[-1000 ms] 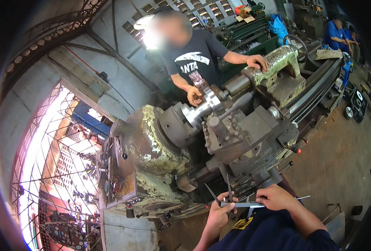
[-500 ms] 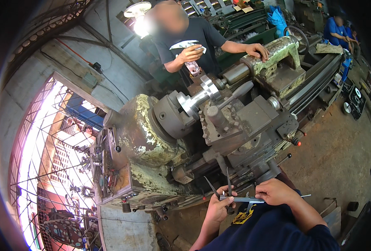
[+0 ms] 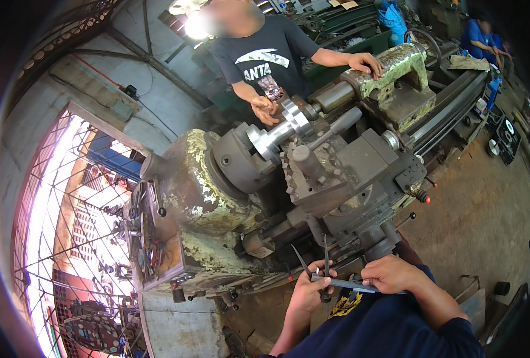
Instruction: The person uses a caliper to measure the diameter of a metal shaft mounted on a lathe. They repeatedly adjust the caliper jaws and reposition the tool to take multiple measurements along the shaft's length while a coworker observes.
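My left hand (image 3: 306,293) is closed around one end of a grey vernier caliper (image 3: 343,284). The same hand also grips a pair of dark two-legged calipers (image 3: 300,260), whose thin pointed legs stick up spread apart. My right hand (image 3: 390,274) is closed on the vernier caliper's beam farther right, its fingertips bent over the top. Both tools are just in front of my dark blue shirt, at the near side of a lathe. A shiny spool-shaped metal workpiece (image 3: 271,142) sits in the lathe's chuck (image 3: 236,158), with a tool post (image 3: 312,170) before it.
Across the lathe stands a person in a dark shirt, one hand (image 3: 265,110) by the workpiece, the other on the tailstock (image 3: 396,83). Lever handles (image 3: 423,197) project on my side. A barred opening (image 3: 68,227) is at left. Another person in blue sits far right.
The right end of the vernier caliper has dipped, and its thin rod no longer shows beyond my right wrist. The other person's hand has lowered from chest height toward the workpiece.
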`<state>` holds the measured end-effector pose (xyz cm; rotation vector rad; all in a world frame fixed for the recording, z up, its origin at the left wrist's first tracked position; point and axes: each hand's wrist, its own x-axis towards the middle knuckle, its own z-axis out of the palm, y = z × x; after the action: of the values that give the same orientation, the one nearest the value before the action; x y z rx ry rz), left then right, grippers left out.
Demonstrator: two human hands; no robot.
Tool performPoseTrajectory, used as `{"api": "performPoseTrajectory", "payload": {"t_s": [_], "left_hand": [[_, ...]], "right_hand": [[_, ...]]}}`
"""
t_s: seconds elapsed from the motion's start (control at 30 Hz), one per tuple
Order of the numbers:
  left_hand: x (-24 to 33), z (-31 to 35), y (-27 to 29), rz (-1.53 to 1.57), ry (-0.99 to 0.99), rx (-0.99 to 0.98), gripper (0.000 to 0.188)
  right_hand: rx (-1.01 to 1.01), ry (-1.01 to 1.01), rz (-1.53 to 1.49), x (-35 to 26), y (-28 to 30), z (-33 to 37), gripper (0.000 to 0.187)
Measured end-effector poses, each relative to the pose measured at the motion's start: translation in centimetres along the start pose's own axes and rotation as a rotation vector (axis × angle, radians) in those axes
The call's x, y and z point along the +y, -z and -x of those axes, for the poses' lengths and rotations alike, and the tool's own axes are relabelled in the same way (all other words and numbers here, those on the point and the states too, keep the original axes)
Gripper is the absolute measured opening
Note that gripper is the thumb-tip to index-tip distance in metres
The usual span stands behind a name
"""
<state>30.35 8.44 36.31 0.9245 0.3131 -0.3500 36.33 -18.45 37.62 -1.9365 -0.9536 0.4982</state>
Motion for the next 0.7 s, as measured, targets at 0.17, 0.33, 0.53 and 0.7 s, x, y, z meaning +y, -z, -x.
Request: {"api": "performPoseTrajectory", "payload": {"t_s": [0.17,0.33,0.53,0.7], "left_hand": [[1.0,-0.9,0.3,-0.070,0.026,-0.049,0.045],[1.4,-1.3,0.6,-0.068,0.041,-0.031,0.043],[2.0,-1.7,0.8,-0.073,0.021,-0.042,0.045],[2.7,-1.9,1.3,-0.070,0.026,0.005,0.046]], "right_hand": [[-0.094,0.028,0.135,0.0,-0.4,-0.4,0.002],[-0.047,-0.058,0.133,-0.5,-0.2,-0.6,0.005],[-0.051,-0.053,0.125,-0.3,0.0,-1.6,0.002],[-0.019,-0.039,0.144,-0.4,-0.4,-2.6,0.006]]}}
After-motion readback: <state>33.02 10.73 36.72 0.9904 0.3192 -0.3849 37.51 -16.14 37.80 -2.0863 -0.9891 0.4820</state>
